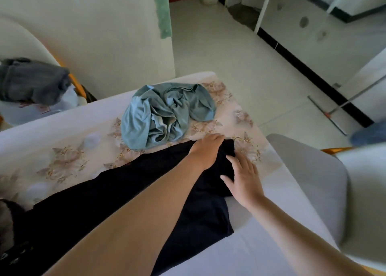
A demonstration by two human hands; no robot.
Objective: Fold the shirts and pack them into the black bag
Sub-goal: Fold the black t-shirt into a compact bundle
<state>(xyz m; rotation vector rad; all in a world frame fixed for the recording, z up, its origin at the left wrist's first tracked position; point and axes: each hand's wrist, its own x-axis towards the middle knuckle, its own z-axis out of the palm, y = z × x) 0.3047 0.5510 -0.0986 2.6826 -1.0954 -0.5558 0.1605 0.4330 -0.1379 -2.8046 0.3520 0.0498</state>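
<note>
Folding underway: dark shirt (pixel 117 196) on table (pixel 69 161), left hand (pixel 205 150) gripping its far edge, right hand (pixel 244 178) flat, fingers spread. Teal shirt (pixel 167 113) crumpled, unfolded; apparently none packed.

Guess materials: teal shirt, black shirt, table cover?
Teal shirt: thin soft fabric, probably knit, faint sheen on fine crumpled folds. Black shirt: matte dark fabric, weave unreadable. Table cover: smooth floral-printed sheet, maybe plastic, unsure.

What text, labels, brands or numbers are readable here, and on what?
None readable.
Reddish marks on the pale blue item under the grey garment, far left: too blurred to read.
The black shirt, blue-green shirt and floral cloth show no writing.
</note>
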